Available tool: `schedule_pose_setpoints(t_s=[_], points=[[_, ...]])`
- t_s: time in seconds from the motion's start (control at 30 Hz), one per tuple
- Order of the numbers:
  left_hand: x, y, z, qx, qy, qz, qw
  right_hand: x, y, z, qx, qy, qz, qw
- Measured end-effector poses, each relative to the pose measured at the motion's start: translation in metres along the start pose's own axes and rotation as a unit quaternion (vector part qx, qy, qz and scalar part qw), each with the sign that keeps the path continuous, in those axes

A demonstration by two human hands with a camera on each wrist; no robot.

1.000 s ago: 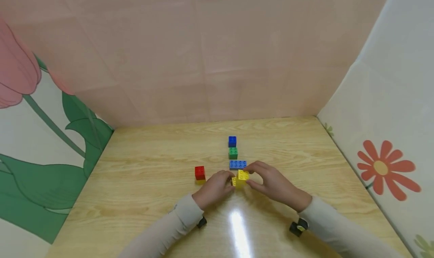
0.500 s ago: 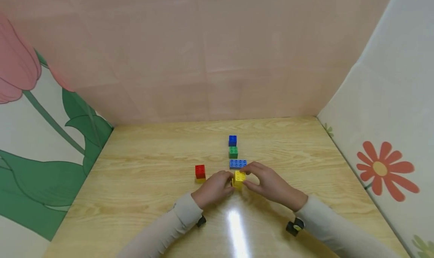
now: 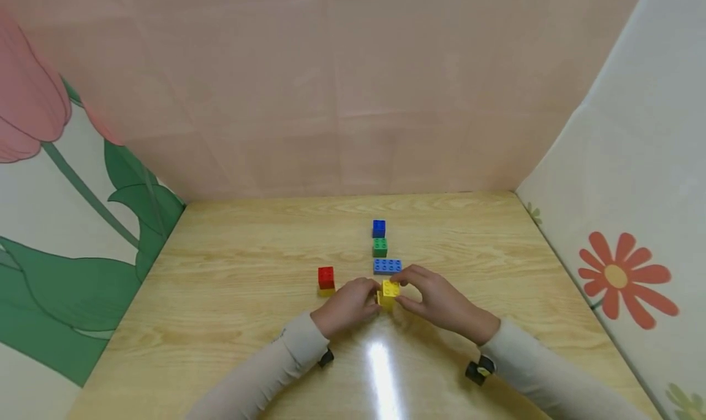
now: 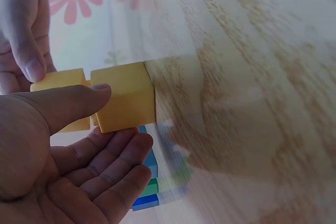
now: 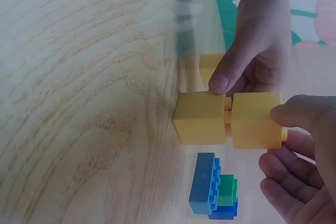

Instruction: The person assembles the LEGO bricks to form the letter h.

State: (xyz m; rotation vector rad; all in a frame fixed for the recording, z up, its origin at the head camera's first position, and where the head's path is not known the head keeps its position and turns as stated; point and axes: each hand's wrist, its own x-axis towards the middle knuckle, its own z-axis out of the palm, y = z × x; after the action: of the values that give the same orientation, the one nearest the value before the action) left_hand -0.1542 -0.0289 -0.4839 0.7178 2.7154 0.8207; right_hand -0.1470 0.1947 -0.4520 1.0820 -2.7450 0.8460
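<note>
In the head view my left hand [image 3: 347,306] pinches a yellow toy brick [image 4: 128,98] that stands on the table [image 3: 248,236]. Its thumb lies on one side of the brick and its fingers on the other. My right hand [image 3: 444,300] pinches a second yellow brick [image 5: 257,120] directly above the first. Between the two bricks a narrow gap with studs shows in the right wrist view. Left of my left hand stands a red brick [image 3: 326,277] on top of another yellow brick [image 3: 326,292].
Beyond the hands lies a long light-blue brick [image 3: 387,267]. Behind it are a green brick [image 3: 380,247] and a dark blue brick [image 3: 379,228], roughly in line. A pink wall [image 3: 342,101] backs the table, with patterned side walls.
My right hand has shifted left with its yellow brick, which was offset to the right and now sits over the lower one. My left hand has stayed nearly still.
</note>
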Motion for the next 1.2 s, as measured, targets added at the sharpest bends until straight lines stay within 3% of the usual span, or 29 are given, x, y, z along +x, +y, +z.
schedule_pose_setpoints(t_s=[0.57,1.2], points=[[0.0002,0.0011,-0.0047,0.013,-0.013,0.007,0.9998,0.0013,0.0017,0.0011,0.016,-0.007,-0.011,0.9998],[0.0005,-0.0016,-0.0063,-0.008,-0.034,0.004,0.9994,0.0018,0.0029,0.0005,-0.005,-0.016,-0.024,0.9996]])
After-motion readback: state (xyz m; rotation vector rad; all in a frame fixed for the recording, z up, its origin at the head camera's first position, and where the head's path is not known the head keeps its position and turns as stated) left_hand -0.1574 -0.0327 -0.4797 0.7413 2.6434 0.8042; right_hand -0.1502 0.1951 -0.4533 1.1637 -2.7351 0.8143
